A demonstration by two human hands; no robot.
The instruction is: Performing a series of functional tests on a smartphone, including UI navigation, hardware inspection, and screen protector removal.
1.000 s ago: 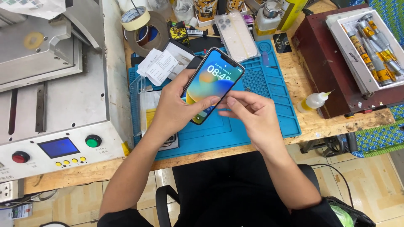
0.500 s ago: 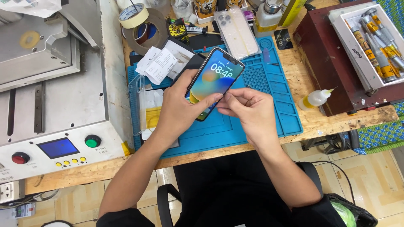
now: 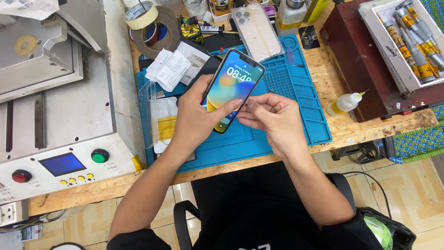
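Both hands grip at frame centre: left hand (image 3: 196,118) holds the phone (image 3: 232,88) by its edges; right hand (image 3: 273,118) pinches its side. Glass, slippery, fragile.

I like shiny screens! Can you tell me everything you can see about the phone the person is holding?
The phone is a slim dark-edged slab with rounded corners and a glossy glass front. Its screen is lit, showing a clock over blue, yellow and orange swirls. It is tilted, top end pointing away, held above the blue work mat. The left hand grips it from the side, thumb across the lower screen. The right hand pinches at its right edge; whether it holds anything is too small to tell.
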